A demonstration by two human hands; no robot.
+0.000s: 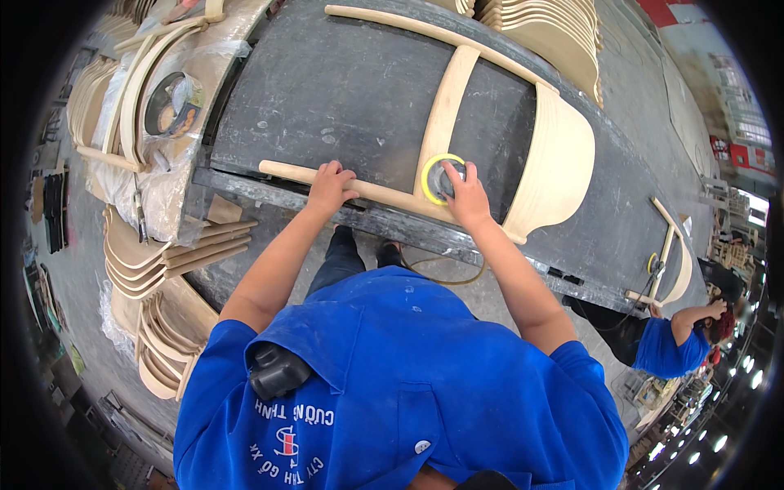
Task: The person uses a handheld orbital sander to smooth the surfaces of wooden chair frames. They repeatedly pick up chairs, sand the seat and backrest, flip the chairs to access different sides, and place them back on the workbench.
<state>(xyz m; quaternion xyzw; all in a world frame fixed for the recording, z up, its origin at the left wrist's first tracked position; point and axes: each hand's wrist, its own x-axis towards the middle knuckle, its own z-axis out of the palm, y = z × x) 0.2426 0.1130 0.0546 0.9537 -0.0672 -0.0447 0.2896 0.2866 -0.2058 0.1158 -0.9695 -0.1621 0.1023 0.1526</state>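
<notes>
A pale wooden chair-back frame (446, 106) lies flat on the dark worktable (335, 90). Two long rails are joined by a crossbar, and a wide curved backrest panel (563, 155) closes its right end. My left hand (329, 190) grips the near rail (380, 193) left of the crossbar, thumb and fingers around it. My right hand (469, 200) is closed on a round sander (429, 188) with a yellow rim. The sander sits at the joint of crossbar and near rail; its underside is hidden.
Stacked curved wooden panels (555, 37) stand beyond the table, with more curved parts (131, 261) at left. A plastic-covered surface (184, 163) holds other frames and a round dark container (169, 104). At far right a person in blue (671, 347) stands by another frame (674, 253).
</notes>
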